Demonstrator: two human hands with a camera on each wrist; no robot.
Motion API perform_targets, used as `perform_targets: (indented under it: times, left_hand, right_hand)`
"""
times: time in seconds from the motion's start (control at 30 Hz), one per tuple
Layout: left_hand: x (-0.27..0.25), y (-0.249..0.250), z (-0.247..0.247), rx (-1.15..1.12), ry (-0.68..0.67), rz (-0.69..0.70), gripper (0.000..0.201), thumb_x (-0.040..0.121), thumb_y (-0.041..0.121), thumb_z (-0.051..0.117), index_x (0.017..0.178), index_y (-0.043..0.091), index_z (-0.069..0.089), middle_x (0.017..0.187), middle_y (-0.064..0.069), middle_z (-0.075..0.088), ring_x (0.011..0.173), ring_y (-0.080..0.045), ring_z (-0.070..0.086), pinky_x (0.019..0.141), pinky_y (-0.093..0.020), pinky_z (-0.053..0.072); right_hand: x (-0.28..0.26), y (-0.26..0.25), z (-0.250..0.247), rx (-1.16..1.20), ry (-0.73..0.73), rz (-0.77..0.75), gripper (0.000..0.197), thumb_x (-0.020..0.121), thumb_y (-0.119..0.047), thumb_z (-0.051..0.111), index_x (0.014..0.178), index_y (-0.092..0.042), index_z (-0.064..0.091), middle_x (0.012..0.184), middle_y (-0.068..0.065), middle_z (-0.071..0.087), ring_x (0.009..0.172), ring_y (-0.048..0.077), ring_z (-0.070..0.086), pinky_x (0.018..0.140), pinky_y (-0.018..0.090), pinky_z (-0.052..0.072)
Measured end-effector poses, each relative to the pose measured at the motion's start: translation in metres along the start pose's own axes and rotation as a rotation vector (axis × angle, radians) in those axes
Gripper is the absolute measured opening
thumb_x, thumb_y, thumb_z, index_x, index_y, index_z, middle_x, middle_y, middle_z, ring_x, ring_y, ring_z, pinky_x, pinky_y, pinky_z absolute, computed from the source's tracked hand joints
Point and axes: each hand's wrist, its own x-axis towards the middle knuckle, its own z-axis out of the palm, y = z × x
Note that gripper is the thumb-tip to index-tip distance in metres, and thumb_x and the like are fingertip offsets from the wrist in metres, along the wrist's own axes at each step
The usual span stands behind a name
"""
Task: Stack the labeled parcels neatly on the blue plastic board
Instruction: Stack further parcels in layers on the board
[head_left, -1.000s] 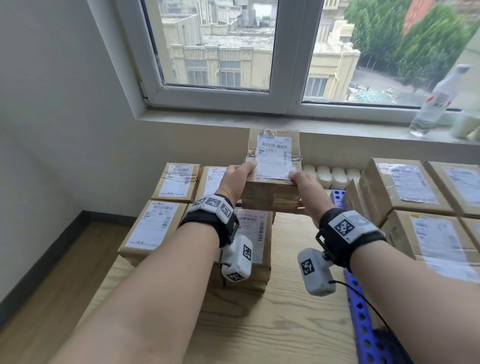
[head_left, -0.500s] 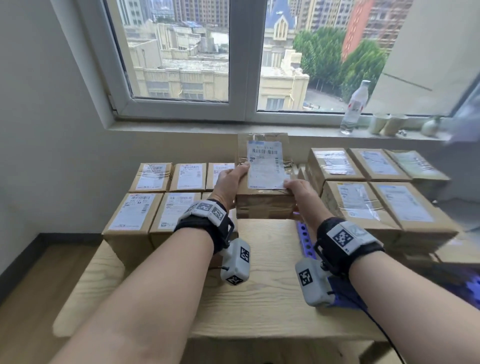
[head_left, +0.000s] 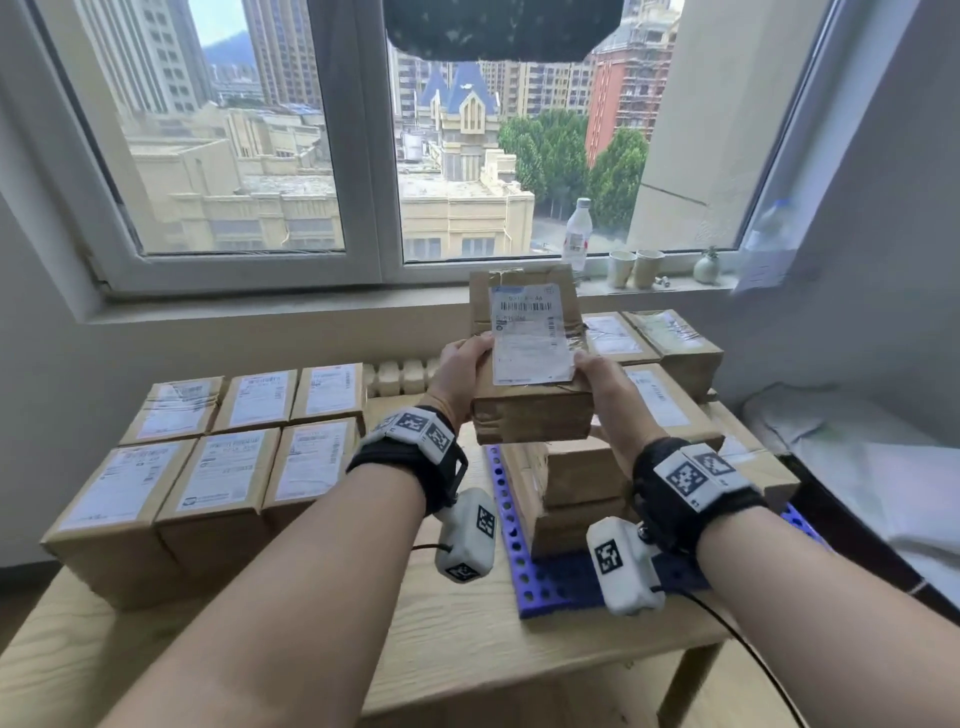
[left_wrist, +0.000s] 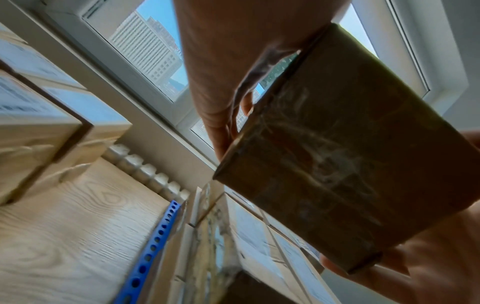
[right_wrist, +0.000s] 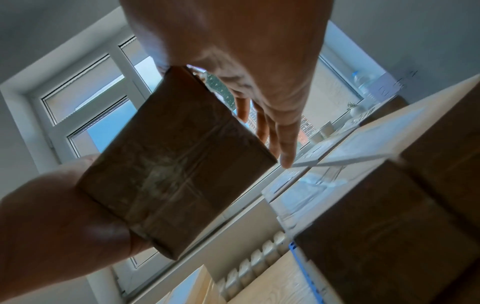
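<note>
Both hands hold one brown labeled parcel (head_left: 530, 358) in the air, label up. My left hand (head_left: 462, 371) grips its left edge and my right hand (head_left: 605, 384) its right edge, thumbs on top. It hovers above a short stack of parcels (head_left: 579, 483) on the blue plastic board (head_left: 561, 582). More parcels (head_left: 670, 338) are stacked further back on the board. The left wrist view shows the parcel's taped underside (left_wrist: 350, 164) beside my left hand (left_wrist: 221, 72); the right wrist view shows it (right_wrist: 176, 164) under my right hand (right_wrist: 246, 51).
Two rows of labeled parcels (head_left: 208, 457) sit on the left of the wooden table (head_left: 467, 649). Behind it are a radiator (head_left: 400, 374) and a windowsill with a bottle (head_left: 577, 234) and cups (head_left: 634, 267). White bedding (head_left: 857, 467) lies at the right.
Both hands have carried the parcel to the right and higher, from beside the left group to above the stack on the blue board. The view has pulled back.
</note>
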Motion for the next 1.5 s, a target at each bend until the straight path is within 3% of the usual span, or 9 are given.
perform_targets:
  times: [0.3,0.43,0.57,0.73,0.87,1.1,1.17,1.43,1.5]
  left_hand:
    - [0.03,-0.042,0.15,0.067,0.015,0.004,0.047,0.101,0.026,0.043,0.136,-0.006,0.045,0.11,-0.02,0.059,0.065,-0.018,0.058,0.038,-0.014,0.043]
    - [0.043,-0.052,0.215,0.086,0.036,0.017,0.045,0.101,0.022,0.041,0.135,-0.007,0.046,0.11,-0.021,0.058,0.065,-0.018,0.057,0.037,-0.014,0.042]
    - [0.057,-0.067,0.269,0.193,0.035,-0.007,0.042,0.101,0.027,0.04,0.131,0.0,0.051,0.111,-0.017,0.063,0.07,-0.018,0.06,0.039,-0.015,0.044]
    - [0.067,-0.084,0.312,0.329,0.052,-0.046,0.032,0.102,0.024,0.035,0.081,0.017,0.058,0.078,0.0,0.06,0.066,-0.01,0.06,0.056,-0.02,0.049]
    - [0.079,-0.097,0.321,0.667,0.109,0.039,0.055,0.094,0.051,0.036,0.116,0.007,0.062,0.115,-0.007,0.063,0.1,-0.02,0.053,0.088,-0.034,0.037]
    - [0.1,-0.126,0.288,1.101,0.311,0.024,0.043,0.094,0.028,0.037,0.133,0.023,0.055,0.141,-0.003,0.052,0.13,-0.024,0.044,0.112,-0.048,0.031]
    - [0.101,-0.133,0.28,1.17,0.328,-0.025,0.048,0.091,0.025,0.041,0.138,0.028,0.05,0.148,0.0,0.046,0.139,-0.023,0.035,0.116,-0.051,0.024]
    - [0.104,-0.144,0.281,1.431,0.288,-0.156,0.065,0.083,0.034,0.05,0.145,0.043,0.035,0.164,-0.001,0.008,0.15,-0.031,-0.008,0.116,-0.063,-0.005]
    - [0.104,-0.144,0.282,1.465,0.263,-0.178,0.068,0.083,0.037,0.048,0.148,0.046,0.029,0.165,-0.001,0.005,0.15,-0.033,-0.011,0.115,-0.065,-0.006]
  right_hand:
    - [0.077,0.031,-0.149,-0.007,0.011,-0.057,0.068,0.073,-0.065,0.055,0.106,-0.007,0.066,0.105,0.023,0.068,0.102,0.044,0.062,0.101,0.062,0.041]
    - [0.098,0.021,-0.211,0.025,-0.052,-0.034,0.049,0.068,-0.051,0.061,0.095,-0.011,0.062,0.083,0.009,0.065,0.077,0.025,0.062,0.073,0.039,0.049]
    - [0.128,0.03,-0.266,0.086,-0.124,0.055,0.054,0.077,-0.036,0.066,0.119,-0.003,0.058,0.107,0.013,0.07,0.088,0.026,0.068,0.063,0.029,0.054]
    - [0.158,0.052,-0.31,0.09,-0.073,0.193,0.045,0.09,-0.029,0.066,0.125,-0.003,0.054,0.114,0.017,0.069,0.096,0.032,0.069,0.083,0.043,0.057]
    - [0.17,0.076,-0.33,0.102,-0.096,0.301,0.047,0.086,-0.026,0.065,0.122,0.002,0.058,0.112,0.021,0.069,0.095,0.035,0.068,0.087,0.046,0.054]
    - [0.18,0.122,-0.332,0.039,-0.108,0.417,0.045,0.077,-0.026,0.067,0.111,0.004,0.066,0.106,0.022,0.071,0.101,0.039,0.068,0.097,0.05,0.051]
    - [0.185,0.135,-0.331,0.033,-0.11,0.445,0.057,0.067,-0.033,0.071,0.112,0.002,0.066,0.104,0.02,0.072,0.099,0.038,0.069,0.097,0.051,0.051]
    - [0.194,0.153,-0.318,0.008,-0.14,0.503,0.026,0.095,-0.017,0.055,0.117,-0.003,0.061,0.099,0.013,0.069,0.077,0.024,0.065,0.072,0.034,0.054]
    - [0.197,0.152,-0.315,-0.019,-0.154,0.51,0.026,0.097,-0.019,0.054,0.116,-0.003,0.06,0.104,0.015,0.068,0.083,0.027,0.065,0.082,0.04,0.053]
